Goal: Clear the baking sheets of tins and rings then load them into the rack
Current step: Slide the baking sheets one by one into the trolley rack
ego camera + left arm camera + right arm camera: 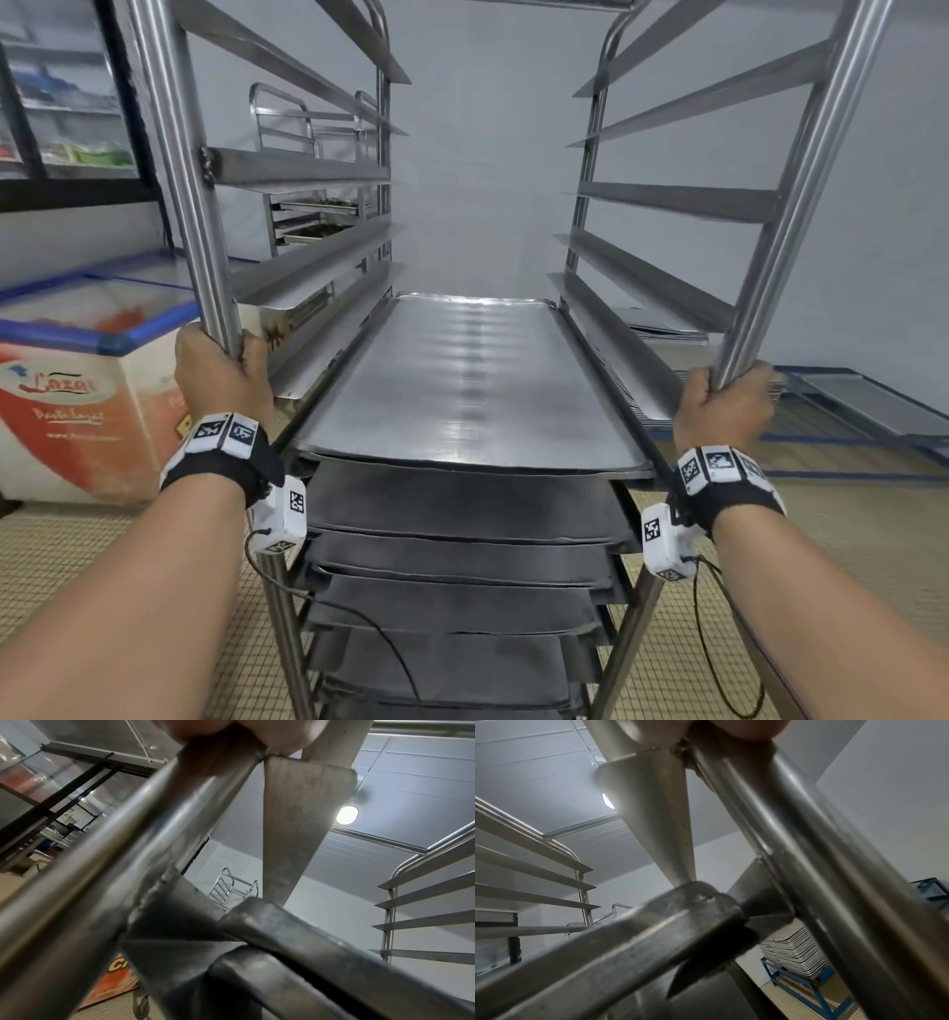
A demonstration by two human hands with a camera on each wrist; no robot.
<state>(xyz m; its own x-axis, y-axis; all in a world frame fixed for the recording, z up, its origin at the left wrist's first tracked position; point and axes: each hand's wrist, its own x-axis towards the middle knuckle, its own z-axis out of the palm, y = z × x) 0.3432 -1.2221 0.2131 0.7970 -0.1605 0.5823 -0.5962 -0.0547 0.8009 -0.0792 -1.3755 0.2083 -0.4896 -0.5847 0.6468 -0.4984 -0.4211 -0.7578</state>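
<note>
I see my left hand (221, 372) wrapped around the near left upright of the rack (169, 154), fingers curled behind the tube so only the back of the hand and thumb side show from the head view; my right hand (724, 406) grips the near right upright the same way, its fingertips hidden behind the post. The baking sheets (462, 380) sit loaded on the rack's runners between my hands: the top one is bright and bare, and beneath it several darker sheets stack downward until the frame cuts them off at the bottom edge. The rack's upper runners carry nothing I can see, and its top is out of frame. In the left wrist view only a blurred sliver of the hand shows at the upper edge against the tube, and the right wrist view is much the same, mostly out-of-focus steel. Far left, a second rack (308, 154) is partly hidden behind the runners. At left stands a chest freezer (77, 390), its lid glare hiding the contents. Beyond the right upright, a stack of trays (793, 955) rests on a blue frame (818, 990).
</note>
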